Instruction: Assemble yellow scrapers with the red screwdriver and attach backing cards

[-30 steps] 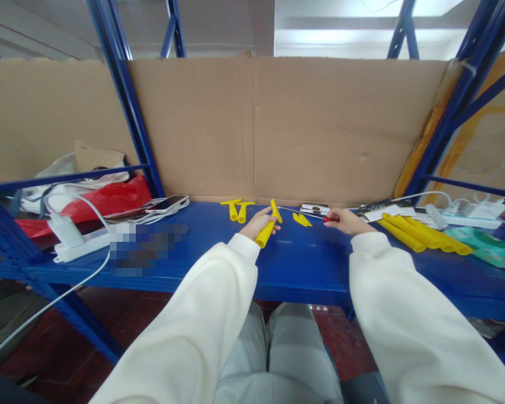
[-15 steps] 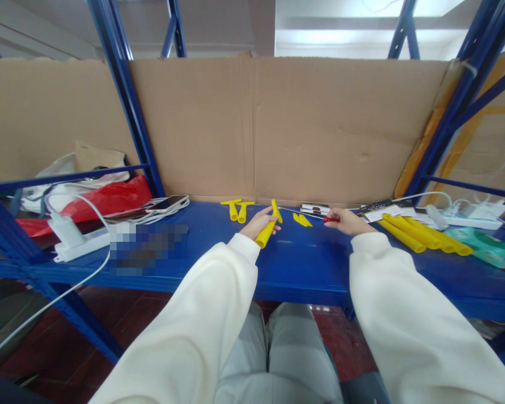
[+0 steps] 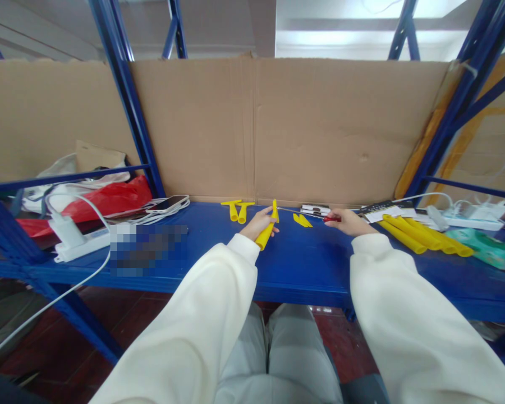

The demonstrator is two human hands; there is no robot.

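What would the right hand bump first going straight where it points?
Probably the small yellow pieces, though depth is unclear: the right hand might pass above them and reach the T-shaped piece in the left hand.

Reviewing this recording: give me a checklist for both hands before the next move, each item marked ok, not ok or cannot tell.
1. Left hand holding the yellow T-piece: ok.
2. Right hand holding the red-handled tool: ok.
3. Tool pointing toward the T-piece: ok.
4. Tool touching the T-piece: cannot tell, too small.
5. No loose parts between the hands: not ok, small yellow pieces lie there.
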